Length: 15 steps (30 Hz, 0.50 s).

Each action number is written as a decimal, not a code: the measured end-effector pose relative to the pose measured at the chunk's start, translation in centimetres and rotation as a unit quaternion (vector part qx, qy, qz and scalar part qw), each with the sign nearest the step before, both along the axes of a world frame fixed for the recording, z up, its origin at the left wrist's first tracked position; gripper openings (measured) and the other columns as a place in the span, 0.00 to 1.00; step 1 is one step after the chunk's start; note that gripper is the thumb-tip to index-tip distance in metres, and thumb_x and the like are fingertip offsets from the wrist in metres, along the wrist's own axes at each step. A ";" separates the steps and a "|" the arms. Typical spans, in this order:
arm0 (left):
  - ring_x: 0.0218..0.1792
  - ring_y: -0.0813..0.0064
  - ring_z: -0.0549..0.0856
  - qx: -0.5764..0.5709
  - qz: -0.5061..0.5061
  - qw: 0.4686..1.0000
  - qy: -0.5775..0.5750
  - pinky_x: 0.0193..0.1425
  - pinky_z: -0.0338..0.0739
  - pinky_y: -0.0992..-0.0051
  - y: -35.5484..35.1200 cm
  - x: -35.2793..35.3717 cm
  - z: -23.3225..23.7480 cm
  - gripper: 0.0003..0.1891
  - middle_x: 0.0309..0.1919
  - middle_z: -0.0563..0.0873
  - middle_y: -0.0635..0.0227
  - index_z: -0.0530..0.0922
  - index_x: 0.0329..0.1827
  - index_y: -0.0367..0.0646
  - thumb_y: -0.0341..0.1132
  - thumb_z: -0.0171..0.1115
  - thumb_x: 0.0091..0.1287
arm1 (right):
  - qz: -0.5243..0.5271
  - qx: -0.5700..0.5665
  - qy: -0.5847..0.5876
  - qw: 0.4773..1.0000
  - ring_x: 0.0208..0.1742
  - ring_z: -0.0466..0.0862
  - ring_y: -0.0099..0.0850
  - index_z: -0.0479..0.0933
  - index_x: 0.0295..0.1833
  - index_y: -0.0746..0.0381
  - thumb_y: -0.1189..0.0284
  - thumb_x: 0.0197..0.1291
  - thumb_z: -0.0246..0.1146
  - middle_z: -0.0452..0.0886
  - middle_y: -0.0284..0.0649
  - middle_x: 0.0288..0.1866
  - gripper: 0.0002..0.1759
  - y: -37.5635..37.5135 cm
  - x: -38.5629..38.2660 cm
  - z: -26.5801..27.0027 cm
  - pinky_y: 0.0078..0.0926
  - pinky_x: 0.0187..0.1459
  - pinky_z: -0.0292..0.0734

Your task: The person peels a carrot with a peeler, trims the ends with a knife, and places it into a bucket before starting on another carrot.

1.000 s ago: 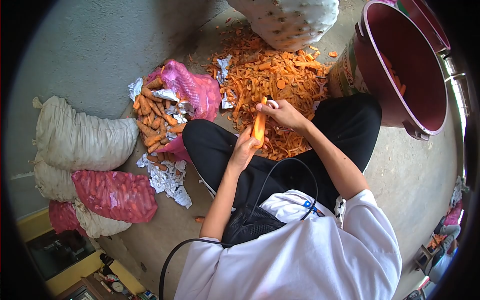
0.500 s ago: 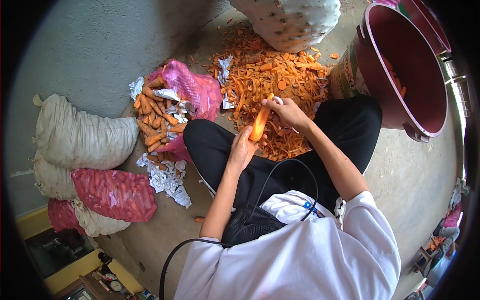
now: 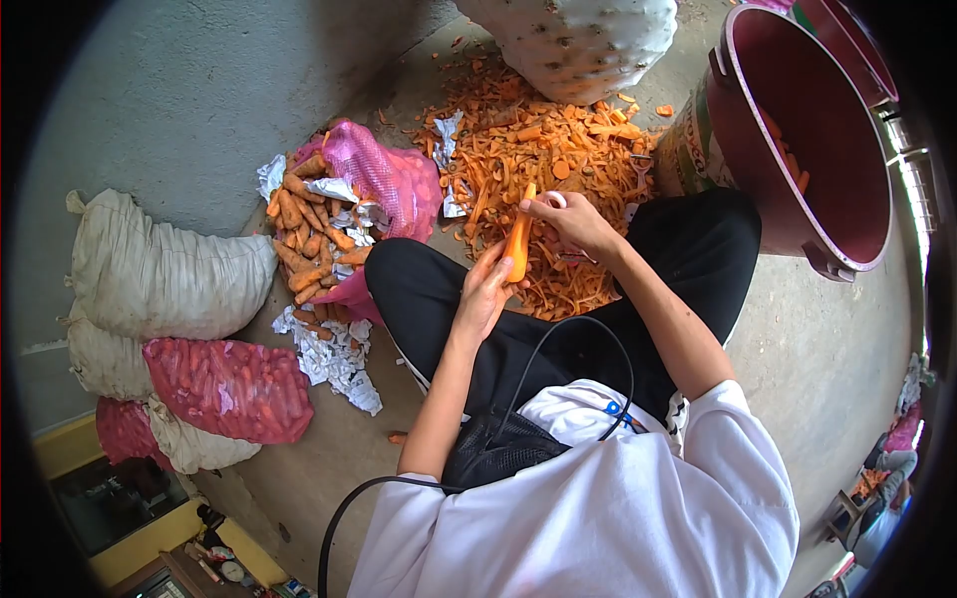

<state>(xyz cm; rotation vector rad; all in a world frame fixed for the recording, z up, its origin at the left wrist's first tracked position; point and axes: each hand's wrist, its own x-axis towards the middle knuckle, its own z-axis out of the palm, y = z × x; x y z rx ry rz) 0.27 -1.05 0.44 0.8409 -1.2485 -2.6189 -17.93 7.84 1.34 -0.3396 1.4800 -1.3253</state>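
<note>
A peeled orange carrot (image 3: 518,247) is held over my lap, its thin end pointing away from me. My left hand (image 3: 483,291) is closed around the thick end. My right hand (image 3: 580,223) is closed on a white-handled peeler (image 3: 558,199), with thumb and fingers at the carrot's thin end; the fist hides most of the tool. Beneath and beyond both hands spreads a heap of orange peelings (image 3: 558,149). To the left, unpeeled carrots (image 3: 304,224) spill from an open pink mesh sack (image 3: 389,179), mixed with torn paper.
A large maroon tub (image 3: 827,199) with some peeled carrots (image 3: 788,154) inside stands at the right. A bulging white sack (image 3: 588,45) sits behind the peelings. Full white sacks (image 3: 174,264) and a red mesh sack of carrots (image 3: 229,389) lie at the left. A black cable (image 3: 344,498) crosses my body.
The carrot has turned slightly more upright in my hands, its thin end shifting a little left. Both hands keep their grip with only small movement.
</note>
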 end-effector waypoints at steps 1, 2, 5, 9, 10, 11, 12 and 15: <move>0.47 0.79 0.78 -0.013 -0.003 1.000 -0.004 0.48 0.76 0.76 0.1 0.0 -0.1 0.23 0.51 0.75 0.68 0.65 0.66 0.39 0.37 0.55 0.71 | -0.003 0.001 0.000 1.000 0.14 0.65 0.17 0.75 0.38 0.62 0.58 0.62 0.63 0.68 0.29 0.16 0.17 0.0 0.0 0.1 0.17 0.16 0.59; 0.47 0.79 0.78 -0.026 -0.006 1.000 -0.008 0.47 0.76 0.76 0.2 0.0 -0.2 0.23 0.51 0.75 0.68 0.65 0.66 0.39 0.37 0.55 0.71 | -0.006 0.001 0.000 1.000 0.14 0.65 0.17 0.76 0.38 0.62 0.58 0.62 0.63 0.68 0.29 0.16 0.17 0.0 0.1 0.2 0.17 0.16 0.59; 0.47 0.77 0.79 -0.111 -0.027 0.993 -0.025 0.47 0.76 0.74 0.5 -0.2 -0.4 0.24 0.49 0.77 0.67 0.66 0.65 0.38 0.37 0.58 0.69 | -0.011 0.002 -0.016 1.000 0.13 0.65 0.17 0.76 0.38 0.63 0.57 0.62 0.63 0.68 0.29 0.17 0.17 0.1 0.1 0.4 0.17 0.16 0.59; 0.43 0.74 0.80 -0.447 -0.081 0.886 -0.089 0.44 0.76 0.70 1.2 -0.2 -2.3 0.24 0.42 0.79 0.67 0.69 0.59 0.35 0.37 0.62 0.65 | -0.021 0.021 0.040 0.999 0.14 0.66 0.18 0.76 0.32 0.62 0.55 0.60 0.64 0.68 0.30 0.15 0.20 0.0 0.3 0.4 0.19 0.17 0.61; 0.38 0.65 0.82 -0.478 -0.047 0.869 -0.120 0.44 0.76 0.67 1.5 -0.6 -3.1 0.21 0.35 0.81 0.59 0.70 0.51 0.33 0.38 0.65 0.61 | -0.021 0.043 0.060 0.997 0.15 0.67 0.18 0.75 0.29 0.62 0.53 0.59 0.64 0.68 0.30 0.15 0.21 0.0 0.4 0.2 0.20 0.18 0.63; 0.38 0.60 0.82 -0.502 -0.041 0.851 -0.151 0.44 0.76 0.65 1.6 -0.5 -3.8 0.20 0.35 0.81 0.55 0.70 0.50 0.33 0.37 0.65 0.60 | -0.021 0.065 0.080 0.994 0.16 0.68 0.19 0.74 0.26 0.62 0.52 0.57 0.65 0.68 0.31 0.14 0.23 0.0 0.6 -0.1 0.22 0.19 0.64; 0.38 0.56 0.82 -0.524 -0.034 0.831 -0.181 0.43 0.76 0.64 1.6 -0.8 -3.4 0.20 0.35 0.81 0.51 0.70 0.48 0.33 0.36 0.65 0.59 | -0.020 0.065 0.158 0.985 0.15 0.71 0.21 0.75 0.25 0.63 0.51 0.57 0.65 0.72 0.33 0.15 0.25 -0.3 0.8 -0.3 0.24 0.19 0.67; 0.39 0.43 0.81 -0.557 -0.029 0.796 -0.236 0.42 0.74 0.55 1.1 -2.0 -1.9 0.17 0.34 0.81 0.43 0.70 0.43 0.35 0.37 0.64 0.58 | -0.014 0.106 0.148 0.983 0.14 0.72 0.22 0.75 0.25 0.64 0.50 0.57 0.64 0.73 0.35 0.15 0.26 -0.5 1.0 0.1 0.24 0.17 0.67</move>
